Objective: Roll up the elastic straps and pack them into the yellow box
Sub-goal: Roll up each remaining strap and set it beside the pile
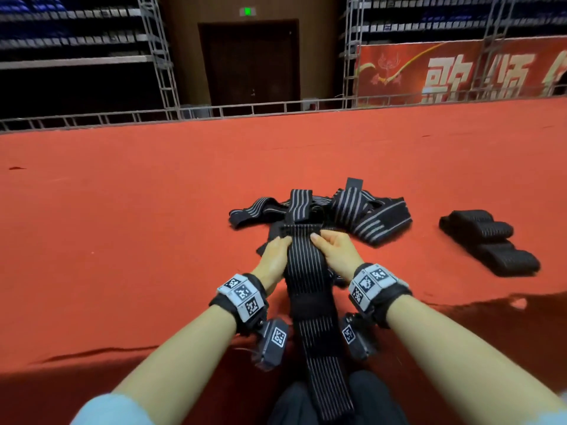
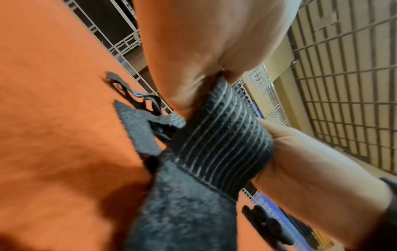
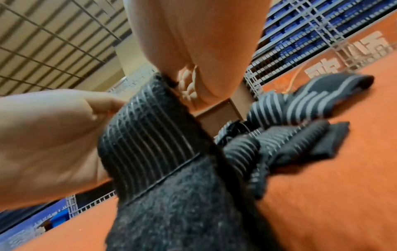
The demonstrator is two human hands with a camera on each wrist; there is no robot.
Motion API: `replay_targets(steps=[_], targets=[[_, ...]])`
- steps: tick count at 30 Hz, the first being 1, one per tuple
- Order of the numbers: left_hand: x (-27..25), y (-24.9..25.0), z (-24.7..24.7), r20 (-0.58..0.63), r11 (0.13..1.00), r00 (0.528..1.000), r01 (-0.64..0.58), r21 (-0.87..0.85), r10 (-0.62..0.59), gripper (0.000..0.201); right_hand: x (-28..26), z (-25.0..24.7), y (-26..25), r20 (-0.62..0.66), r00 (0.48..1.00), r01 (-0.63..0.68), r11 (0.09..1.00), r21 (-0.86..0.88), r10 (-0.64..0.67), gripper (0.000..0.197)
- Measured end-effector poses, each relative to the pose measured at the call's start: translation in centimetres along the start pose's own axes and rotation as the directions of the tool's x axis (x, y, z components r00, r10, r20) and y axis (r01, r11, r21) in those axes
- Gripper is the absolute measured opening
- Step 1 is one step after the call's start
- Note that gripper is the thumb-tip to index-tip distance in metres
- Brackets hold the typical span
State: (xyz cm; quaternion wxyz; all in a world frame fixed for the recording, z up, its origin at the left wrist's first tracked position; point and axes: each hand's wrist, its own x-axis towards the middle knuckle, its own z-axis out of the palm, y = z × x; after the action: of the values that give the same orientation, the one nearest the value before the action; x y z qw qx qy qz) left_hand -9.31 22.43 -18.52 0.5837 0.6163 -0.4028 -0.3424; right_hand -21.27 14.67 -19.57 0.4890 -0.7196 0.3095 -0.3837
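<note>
A black elastic strap with thin grey stripes [image 1: 306, 271] runs from my lap out onto the red carpet. Both hands hold it at its far, folded end. My left hand [image 1: 283, 240] grips the left edge and my right hand [image 1: 319, 239] grips the right edge, thumbs on top. In the left wrist view the strap [image 2: 221, 135] wraps over between my palm and the right hand [image 2: 311, 161]. The right wrist view shows the same strap [image 3: 150, 135] and its fuzzy fastening patch [image 3: 171, 212]. No yellow box is in view.
A tangled pile of loose striped straps [image 1: 352, 210] lies just beyond my hands. Rolled-up black straps [image 1: 487, 240] lie side by side on the carpet at the right. A metal truss rail [image 1: 214, 111] borders the carpet's far edge. My dark trousers [image 1: 291, 403] are at the bottom.
</note>
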Motion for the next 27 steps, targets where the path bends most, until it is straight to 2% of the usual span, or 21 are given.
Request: replay_targets(steps=[3, 5, 8, 10, 12, 14, 17, 20, 27], targets=[[1.0, -3.0, -0.4, -0.019, 0.965, 0.994, -0.102, 0.243, 0.110, 0.028, 0.5, 0.8, 2.9, -0.011, 0.998, -0.062, 0.994, -0.090, 0.062, 0.034], [1.6, -4.4, -0.6, -0.037, 0.962, 0.995, -0.085, 0.261, 0.098, 0.023, 0.5, 1.2, 4.1, 0.002, 0.989, -0.145, 0.987, -0.068, 0.145, 0.033], [2.7, -6.4, -0.8, -0.050, 0.964, 0.994, -0.077, 0.254, 0.092, 0.029, 0.5, 1.5, 5.7, 0.003, 0.981, -0.192, 0.981, -0.028, 0.192, 0.022], [3.3, -7.0, -0.7, -0.042, 0.967, 0.996, -0.071, 0.245, 0.084, 0.029, 0.7, 1.4, 6.5, -0.001, 0.976, -0.220, 0.975, 0.022, 0.220, 0.030], [3.6, -7.4, -0.5, -0.019, 0.983, 0.998, -0.056, 0.178, 0.060, 0.024, 0.9, 1.4, 7.0, 0.002, 0.960, -0.280, 0.952, 0.128, 0.282, 0.031], [3.6, -7.7, -0.2, -0.003, 0.997, 1.000, -0.030, 0.077, 0.031, 0.015, 0.8, 1.4, 7.1, 0.022, 0.948, -0.311, 0.915, 0.258, 0.317, 0.020], [3.2, -7.8, 0.0, 0.000, 0.997, 1.000, 0.015, -0.082, -0.015, 0.020, 0.6, 1.3, 7.4, 0.072, 0.940, -0.337, 0.872, 0.356, 0.334, 0.026], [3.3, -8.1, 0.0, 0.058, 0.979, 0.997, 0.061, -0.194, -0.051, 0.020, 0.4, 1.1, 7.8, 0.098, 0.936, -0.348, 0.850, 0.395, 0.338, 0.030], [2.5, -7.5, -0.4, 0.139, 0.970, 0.988, 0.101, -0.223, -0.071, 0.035, 0.4, 0.8, 8.2, 0.081, 0.937, -0.339, 0.825, 0.452, 0.340, 0.045]])
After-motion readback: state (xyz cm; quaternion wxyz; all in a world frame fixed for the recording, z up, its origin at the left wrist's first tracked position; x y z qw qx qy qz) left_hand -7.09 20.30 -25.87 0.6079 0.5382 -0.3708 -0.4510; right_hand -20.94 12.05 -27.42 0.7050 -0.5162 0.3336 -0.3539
